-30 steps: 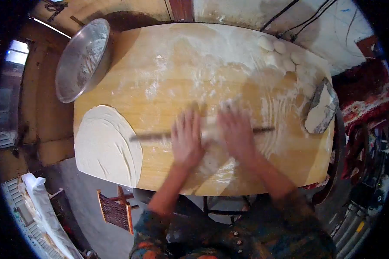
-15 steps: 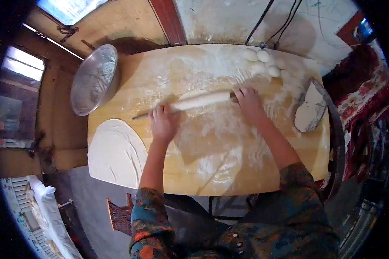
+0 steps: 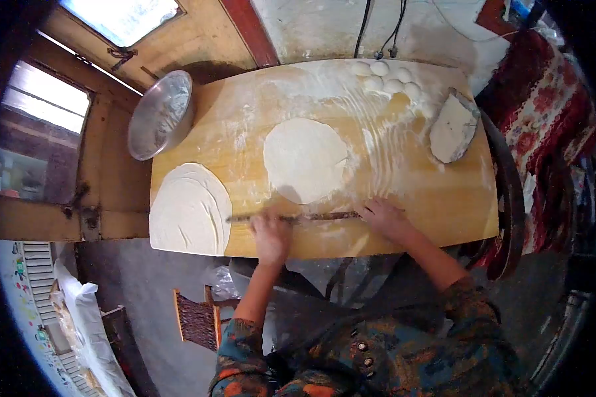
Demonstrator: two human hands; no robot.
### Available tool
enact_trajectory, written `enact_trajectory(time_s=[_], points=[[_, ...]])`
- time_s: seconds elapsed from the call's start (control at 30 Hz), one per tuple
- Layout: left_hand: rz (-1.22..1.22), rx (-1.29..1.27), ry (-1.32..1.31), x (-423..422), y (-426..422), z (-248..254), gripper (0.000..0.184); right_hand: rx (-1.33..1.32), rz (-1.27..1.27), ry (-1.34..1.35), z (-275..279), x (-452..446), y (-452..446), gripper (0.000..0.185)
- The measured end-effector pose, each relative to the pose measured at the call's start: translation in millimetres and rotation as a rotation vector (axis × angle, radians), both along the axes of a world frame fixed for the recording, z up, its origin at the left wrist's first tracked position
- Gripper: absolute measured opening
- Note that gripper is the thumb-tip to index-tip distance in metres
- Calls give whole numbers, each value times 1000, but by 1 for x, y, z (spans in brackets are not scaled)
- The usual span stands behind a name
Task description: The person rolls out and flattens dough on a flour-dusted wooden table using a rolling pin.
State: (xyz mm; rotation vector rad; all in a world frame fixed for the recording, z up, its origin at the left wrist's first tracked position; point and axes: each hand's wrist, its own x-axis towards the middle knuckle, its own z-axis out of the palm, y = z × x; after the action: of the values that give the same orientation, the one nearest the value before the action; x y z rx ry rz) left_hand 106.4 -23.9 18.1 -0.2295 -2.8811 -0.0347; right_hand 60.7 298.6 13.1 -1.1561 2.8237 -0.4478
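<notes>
A thin round sheet of dough lies flat on the floured wooden board. Just below it, near the board's front edge, a dark thin rolling pin lies crosswise. My left hand is closed over the pin's left part, slightly blurred. Toward the pin's right end is my right hand, its fingers resting on the tip. At the board's left side, flat dough sheets are stacked with wrinkled edges.
A metal bowl stands at the back left edge. Several dough balls sit at the back right, beside a floury bag. A woven stool is below the board, and patterned red cloth hangs at right.
The dough has come off the rolling pin and now lies spread open. Both hands and the pin have moved down toward the front edge. The view has shifted.
</notes>
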Motion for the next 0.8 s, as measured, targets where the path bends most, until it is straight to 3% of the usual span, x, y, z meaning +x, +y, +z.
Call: enact_trajectory(time_s=[0.03, 0.1, 0.13, 0.23, 0.33, 0.43, 0.53, 0.57, 0.67, 0.7, 0.8], points=[[232, 314, 16, -12, -1, -1, 44, -44, -88, -45, 10, 0, -7, 41], [412, 447, -58, -39, -6, -7, 43, -131, -263, -140, 27, 0, -35, 41], [497, 515, -88, -55, -5, -7, 42, -179, -294, -64, 17, -1, -50, 40], [637, 352, -121, -87, 21, -3, 41, -224, -370, 69, -8, 1, -102, 39], [575, 481, -272, -102, 18, -13, 35, -118, -396, 32, -1, 6, -125, 43], [438, 914, -306, -116, 11, -14, 23, -138, -431, 74, -2, -1, -130, 46], [-8, 1037, -212, -131, 27, -9, 26, -185, -489, 142, 5, -16, -141, 48], [-163, 850, -28, -140, 19, -29, 34, -192, -488, 135, 5, -27, -150, 47], [-189, 299, -110, -145, 5, -18, 40, -235, -432, 122, -13, -54, -162, 43], [-213, 227, -121, -143, 3, -6, 41, -254, -398, 120, -18, -59, -163, 42], [-334, 61, -99, -139, -12, -3, 39, 24, -337, 112, -35, -57, -156, 37]])
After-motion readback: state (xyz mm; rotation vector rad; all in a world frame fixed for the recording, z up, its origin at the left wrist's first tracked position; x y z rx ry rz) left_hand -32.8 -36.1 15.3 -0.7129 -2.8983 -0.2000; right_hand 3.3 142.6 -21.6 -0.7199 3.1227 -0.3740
